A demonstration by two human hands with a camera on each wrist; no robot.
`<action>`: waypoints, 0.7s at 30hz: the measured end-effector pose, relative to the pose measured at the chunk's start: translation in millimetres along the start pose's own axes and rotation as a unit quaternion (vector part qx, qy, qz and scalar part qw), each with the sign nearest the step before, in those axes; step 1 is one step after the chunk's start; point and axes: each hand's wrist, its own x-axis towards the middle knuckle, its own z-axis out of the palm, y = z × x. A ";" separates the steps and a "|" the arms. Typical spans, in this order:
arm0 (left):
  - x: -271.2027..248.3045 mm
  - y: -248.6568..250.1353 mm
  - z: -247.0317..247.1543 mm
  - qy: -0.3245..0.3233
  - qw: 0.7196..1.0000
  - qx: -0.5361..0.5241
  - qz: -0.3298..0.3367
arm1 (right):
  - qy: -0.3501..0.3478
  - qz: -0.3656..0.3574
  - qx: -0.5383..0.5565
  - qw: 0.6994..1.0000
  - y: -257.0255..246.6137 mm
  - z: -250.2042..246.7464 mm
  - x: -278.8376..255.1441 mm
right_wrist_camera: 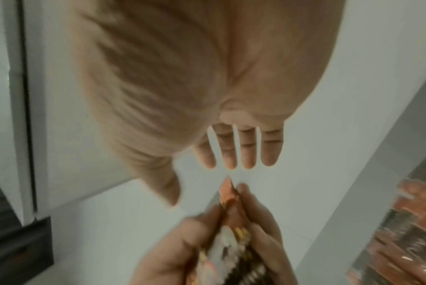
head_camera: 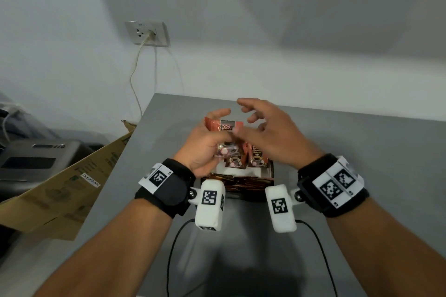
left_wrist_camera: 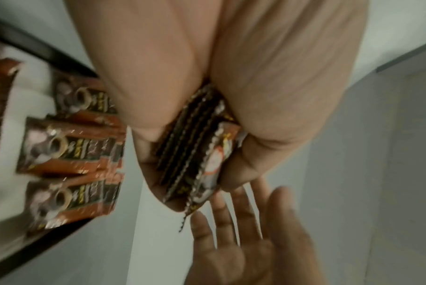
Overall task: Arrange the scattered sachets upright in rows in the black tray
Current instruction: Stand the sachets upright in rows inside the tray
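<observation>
My left hand (head_camera: 205, 137) grips a stack of orange-brown coffee sachets (head_camera: 226, 125) above the black tray (head_camera: 271, 171); the left wrist view shows the stack (left_wrist_camera: 197, 154) edge-on between thumb and fingers. My right hand (head_camera: 263, 118) hovers just right of the stack, fingers spread and holding nothing; its straight fingers (right_wrist_camera: 246, 148) show in the right wrist view above the held sachets (right_wrist_camera: 229, 192). Several sachets (head_camera: 258, 157) stand upright in the tray, and a row of them (left_wrist_camera: 68, 146) appears in the left wrist view. A packed row (head_camera: 241, 181) fills the tray's near side.
The tray sits on a grey table (head_camera: 362, 152) whose left edge borders a flattened cardboard box (head_camera: 72, 185). A wall socket (head_camera: 147, 34) with a cable is behind. Black cables (head_camera: 173, 248) run over the near part of the table.
</observation>
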 end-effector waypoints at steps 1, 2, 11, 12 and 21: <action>1.7 3.4 -4.3 0.008 1.000 0.018 0.018 | 0.028 0.002 0.001 1.000 -0.7 -3.0 4.1; 3.5 6.1 -7.7 0.017 0.999 0.036 0.033 | 0.038 0.003 0.005 0.999 -1.7 -4.5 8.8; 8.2 13.0 -20.1 0.091 0.983 0.141 0.077 | 0.003 -0.004 -0.023 1.000 -9.6 4.2 37.7; 8.4 13.2 -26.4 0.117 0.980 0.141 0.078 | 0.007 0.004 -0.027 1.000 -6.9 4.0 39.9; 6.2 -2.6 -75.8 0.244 0.956 0.160 0.039 | -0.091 0.073 -0.172 0.978 43.5 60.5 59.7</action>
